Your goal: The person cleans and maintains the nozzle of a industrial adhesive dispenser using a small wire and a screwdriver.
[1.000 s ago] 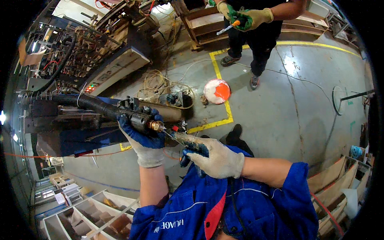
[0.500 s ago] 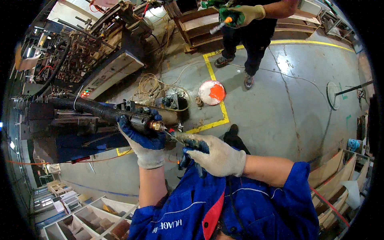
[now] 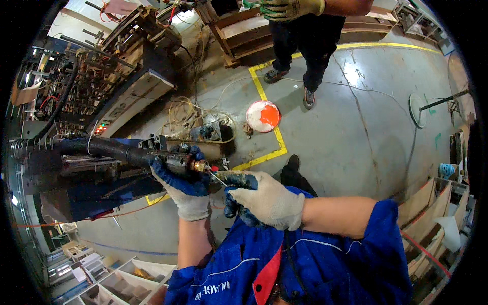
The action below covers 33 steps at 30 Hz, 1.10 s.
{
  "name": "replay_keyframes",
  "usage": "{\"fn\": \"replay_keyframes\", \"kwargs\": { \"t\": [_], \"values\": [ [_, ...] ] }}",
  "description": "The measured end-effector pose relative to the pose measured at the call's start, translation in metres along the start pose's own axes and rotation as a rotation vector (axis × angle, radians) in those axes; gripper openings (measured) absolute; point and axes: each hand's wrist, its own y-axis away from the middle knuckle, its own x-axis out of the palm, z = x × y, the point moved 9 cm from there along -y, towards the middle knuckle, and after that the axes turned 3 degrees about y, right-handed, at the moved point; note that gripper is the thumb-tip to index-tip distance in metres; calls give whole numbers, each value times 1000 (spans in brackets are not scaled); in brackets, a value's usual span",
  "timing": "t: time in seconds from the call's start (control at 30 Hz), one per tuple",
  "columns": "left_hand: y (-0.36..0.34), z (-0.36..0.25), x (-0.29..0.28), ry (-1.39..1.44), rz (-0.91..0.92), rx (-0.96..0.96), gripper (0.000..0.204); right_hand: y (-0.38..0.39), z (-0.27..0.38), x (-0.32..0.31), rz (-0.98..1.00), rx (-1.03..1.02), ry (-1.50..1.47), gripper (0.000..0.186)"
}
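My left hand [image 3: 184, 190], in a white and dark-blue coated glove, is wrapped from below around a black cylindrical nozzle head [image 3: 175, 161] at the end of a thick black hose. From its right end sticks a brass fitting [image 3: 201, 166]. Just right of it, my right hand [image 3: 269, 198], gloved alike and stained dark, is closed on a thin metal rod [image 3: 218, 178]. The rod slants up-left, its tip at or close to the brass end; contact cannot be made out. A small red spot shows beside the fitting.
A machine [image 3: 119, 99] with a cable-wrapped hose [image 3: 101, 145] fills the left. Ahead, a co-worker's gloved hand [image 3: 292, 7] shows above dark trousers. A white-and-orange bucket lid [image 3: 263, 116] sits by yellow floor tape. Cables cross the floor; divided bins [image 3: 432, 223] stand at right.
The view has shifted slightly. The co-worker's hand has moved up, and the orange-tipped item in it no longer shows. My hands stay at the brass fitting, the rod now showing more plainly.
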Motion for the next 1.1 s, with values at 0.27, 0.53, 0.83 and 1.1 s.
{"fn": "replay_keyframes", "kwargs": {
  "t": [0.27, 0.53, 0.83, 1.1],
  "values": [
    [-13, 5, -6, -15, 9, 16, 55, -15, -1, -4, -13, -150, 8, 36],
    [-14, 10, -13, 44, -48, -11, 57, 1, -6, -13, 64, -84, -65, 38],
    [-20, 16, -14, 103, 122, -92, 59, 8, -4, -17, 65, -173, -13, 38],
    [-12, 10, 1, 109, 185, -56, 54, 9, -9, -9, 98, -74, -110, 38]
  ]
}}
